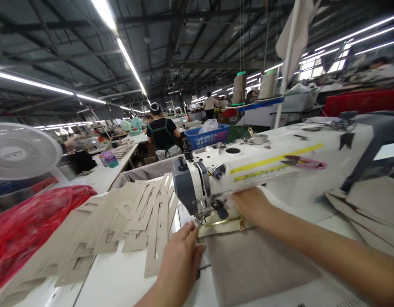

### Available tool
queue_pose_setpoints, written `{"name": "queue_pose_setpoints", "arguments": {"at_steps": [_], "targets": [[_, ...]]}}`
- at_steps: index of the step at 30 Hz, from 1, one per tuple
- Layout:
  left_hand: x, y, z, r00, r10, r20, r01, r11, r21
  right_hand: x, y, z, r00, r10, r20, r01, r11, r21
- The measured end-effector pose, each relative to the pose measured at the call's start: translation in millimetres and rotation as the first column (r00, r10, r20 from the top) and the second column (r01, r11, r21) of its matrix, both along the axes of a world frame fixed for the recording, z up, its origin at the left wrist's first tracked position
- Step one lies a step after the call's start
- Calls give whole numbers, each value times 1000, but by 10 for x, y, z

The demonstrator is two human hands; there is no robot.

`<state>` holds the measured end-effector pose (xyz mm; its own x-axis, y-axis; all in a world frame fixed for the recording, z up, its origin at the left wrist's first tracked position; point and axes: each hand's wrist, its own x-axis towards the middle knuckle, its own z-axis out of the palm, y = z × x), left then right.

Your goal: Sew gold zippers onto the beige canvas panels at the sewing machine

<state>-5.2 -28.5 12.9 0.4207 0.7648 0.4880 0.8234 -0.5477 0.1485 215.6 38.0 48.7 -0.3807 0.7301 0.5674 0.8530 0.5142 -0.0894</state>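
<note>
As we worked at the sewing machine [267, 153], our left hand [179, 258] lay just left of its presser foot, fingers close together and the thumb spread away from them. The fingertips sat at the left edge of the cream strip [212, 231]; we could not tell whether they pinched it or only rested there. Our right hand [249, 205] reached under the machine's arm, right of the presser foot, and its fingertips were hidden, so we could not tell whether it grasped the material or merely pressed on it. The gold zipper [218, 222] ran along the cream strip beside the machine's presser foot, with a gold zipper slider [241, 223] toward its right end. From there the taupe fabric panel [257, 264] spread toward us, in front of the machine, over the white tabletop [115, 277].

Left of the machine we had overlapping rows of beige slotted pieces [135, 213], and farther left lay red plastic sheeting [43, 217], with a white electric fan [20, 151] beyond it. Pink-handled snips [307, 162] rested against the machine's arm. Right of the machine lay folded beige panels [376, 209]. Behind the machine we saw two thread cones [239, 90], a blue plastic basket [206, 137] and a co-worker [161, 132] in a black top, back turned to us.
</note>
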Motion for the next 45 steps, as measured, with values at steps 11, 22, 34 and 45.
{"name": "queue_pose_setpoints", "arguments": {"at_steps": [11,22,34,45], "targets": [[39,171,-89,991,-124,-49,128,987,101,-416,-320,-538,923,365,-121,-379,918,-116],[28,233,-77,983,-154,-104,168,975,147,-397,-278,-481,935,343,-89,-354,911,-211],[37,285,-34,978,-184,-99,196,974,117,-391,-236,-508,951,306,-40,-307,930,-204],[12,330,-28,978,-162,-134,175,980,91,-397,-228,-445,961,278,-2,-272,939,-210]]}}
